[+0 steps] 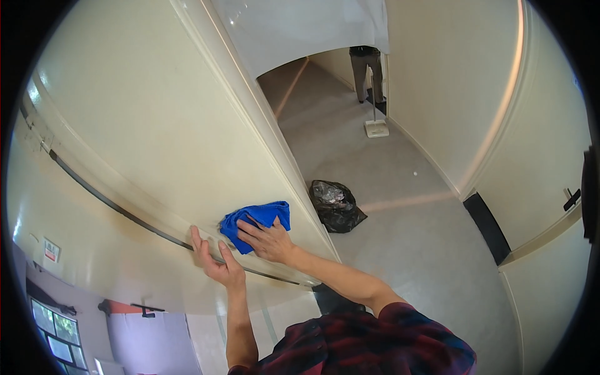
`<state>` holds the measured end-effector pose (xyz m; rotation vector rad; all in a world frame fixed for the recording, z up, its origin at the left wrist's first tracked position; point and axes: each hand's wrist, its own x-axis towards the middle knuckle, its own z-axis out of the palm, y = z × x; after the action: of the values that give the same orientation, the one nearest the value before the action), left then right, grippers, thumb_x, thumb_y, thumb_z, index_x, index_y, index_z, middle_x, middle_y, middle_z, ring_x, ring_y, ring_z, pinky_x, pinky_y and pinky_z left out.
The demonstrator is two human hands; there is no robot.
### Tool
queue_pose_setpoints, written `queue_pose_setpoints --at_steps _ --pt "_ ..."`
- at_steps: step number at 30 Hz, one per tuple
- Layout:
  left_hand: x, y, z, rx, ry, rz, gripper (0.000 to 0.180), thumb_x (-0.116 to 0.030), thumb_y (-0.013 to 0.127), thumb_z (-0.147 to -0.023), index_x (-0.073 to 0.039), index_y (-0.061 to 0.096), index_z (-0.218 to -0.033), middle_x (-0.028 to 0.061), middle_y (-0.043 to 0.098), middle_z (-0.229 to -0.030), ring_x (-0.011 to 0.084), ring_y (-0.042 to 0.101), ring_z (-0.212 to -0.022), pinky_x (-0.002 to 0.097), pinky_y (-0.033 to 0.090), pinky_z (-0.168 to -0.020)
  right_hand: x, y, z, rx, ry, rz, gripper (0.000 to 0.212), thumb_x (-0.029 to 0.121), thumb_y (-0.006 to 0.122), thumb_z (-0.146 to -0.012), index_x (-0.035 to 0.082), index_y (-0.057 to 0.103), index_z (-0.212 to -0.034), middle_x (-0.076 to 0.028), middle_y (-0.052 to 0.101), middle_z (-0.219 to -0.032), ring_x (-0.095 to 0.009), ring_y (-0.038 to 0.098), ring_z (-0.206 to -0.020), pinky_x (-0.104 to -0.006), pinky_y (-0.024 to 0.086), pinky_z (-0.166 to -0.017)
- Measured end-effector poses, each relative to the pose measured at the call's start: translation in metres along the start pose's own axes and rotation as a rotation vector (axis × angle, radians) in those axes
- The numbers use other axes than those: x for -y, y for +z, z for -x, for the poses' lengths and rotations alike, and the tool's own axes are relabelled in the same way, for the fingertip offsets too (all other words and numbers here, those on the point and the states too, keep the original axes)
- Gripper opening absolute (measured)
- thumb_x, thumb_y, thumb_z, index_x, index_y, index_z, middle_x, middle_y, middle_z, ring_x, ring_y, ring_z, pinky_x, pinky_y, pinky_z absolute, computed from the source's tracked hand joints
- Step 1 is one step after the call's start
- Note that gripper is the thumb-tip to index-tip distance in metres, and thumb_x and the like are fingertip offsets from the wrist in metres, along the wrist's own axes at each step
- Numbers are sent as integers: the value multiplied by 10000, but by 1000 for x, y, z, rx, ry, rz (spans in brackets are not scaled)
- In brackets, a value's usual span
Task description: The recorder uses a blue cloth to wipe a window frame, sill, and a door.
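A folded blue cloth [273, 212] lies against a cream-coloured door [144, 94], beside the door's long edge. My right hand [267, 240] presses on the cloth with its fingers over it, holding it to the surface. Just left of the cloth, my left hand [219, 264] is open, its fingers apart and nearest to the door's edge. Close to both hands, a dark strip [125, 213] runs along that edge. Whatever lies under the cloth is hidden.
A black rubbish bag [337, 209] rests on the grey floor [406, 231] beyond the door. Farther off, a long-handled dustpan [376, 129] stands near a person [366, 72] in dark trousers. Another door with a black handle [571, 199] is at the right.
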<state>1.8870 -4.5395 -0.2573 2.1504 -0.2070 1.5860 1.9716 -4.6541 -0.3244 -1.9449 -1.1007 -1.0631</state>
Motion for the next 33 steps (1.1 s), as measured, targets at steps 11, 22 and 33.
queue_pose_setpoints --at_steps 11,22,33 --pt "31 6 -13 27 98 -214 331 -93 486 -1013 48 439 -1309 307 370 -1529 534 257 -1451 593 256 -1158 17 -61 -193 -507 -67 107 379 192 567 -853 179 654 -1222 -16 484 -1517 -180 442 -1366 -592 120 -1151" --pt "45 11 -10 23 134 -264 337 -93 504 -1011 35 447 -1317 320 354 -1535 539 246 -1452 609 246 -1155 0 -17 -98 -314 -4 176 377 369 683 -790 295 665 -1160 46 541 -1441 -184 483 -1346 -566 201 -1047" --pt "44 9 -11 42 134 -286 310 -103 489 -1017 65 466 -1277 315 384 -1520 520 264 -1454 589 251 -1162 -12 6 -2 -128 23 46 440 186 684 -762 269 662 -1194 83 544 -1409 -121 509 -1250 -460 323 -849"
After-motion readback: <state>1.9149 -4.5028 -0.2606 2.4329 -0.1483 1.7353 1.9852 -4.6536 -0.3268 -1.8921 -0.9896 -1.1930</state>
